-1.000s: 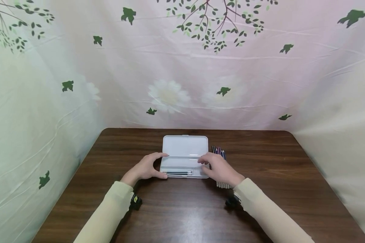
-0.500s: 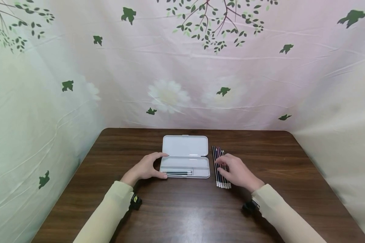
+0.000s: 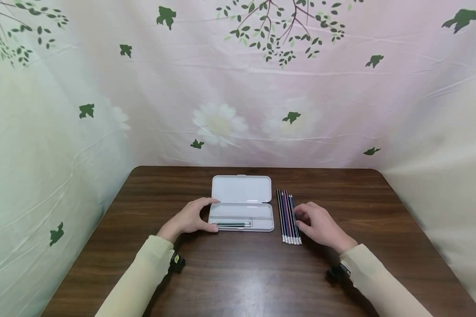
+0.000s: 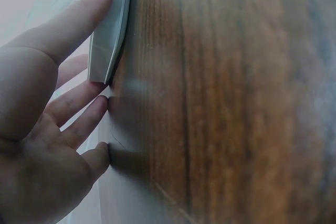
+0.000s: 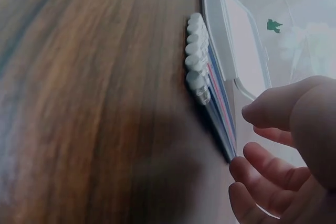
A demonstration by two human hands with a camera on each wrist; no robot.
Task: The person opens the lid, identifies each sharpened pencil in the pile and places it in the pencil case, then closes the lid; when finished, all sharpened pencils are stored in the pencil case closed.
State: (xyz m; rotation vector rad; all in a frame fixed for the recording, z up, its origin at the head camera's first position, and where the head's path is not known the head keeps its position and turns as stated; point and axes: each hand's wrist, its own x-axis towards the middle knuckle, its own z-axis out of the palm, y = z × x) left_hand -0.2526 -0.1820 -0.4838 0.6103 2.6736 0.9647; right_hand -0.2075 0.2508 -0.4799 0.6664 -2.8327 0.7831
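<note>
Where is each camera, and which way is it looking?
Head: worn on the head, facing forward and down at the case, pencils and table; the left hand, right hand and both sleeves show.
Left wrist: worn on that wrist, facing along the left hand to the case's end; only that hand shows, and the picture looks tipped sideways.
Right wrist: worn on that wrist, facing past the pencils to the case; the right hand shows, plus a bit of the left.
Shared: head and right wrist both show the pencils.
</note>
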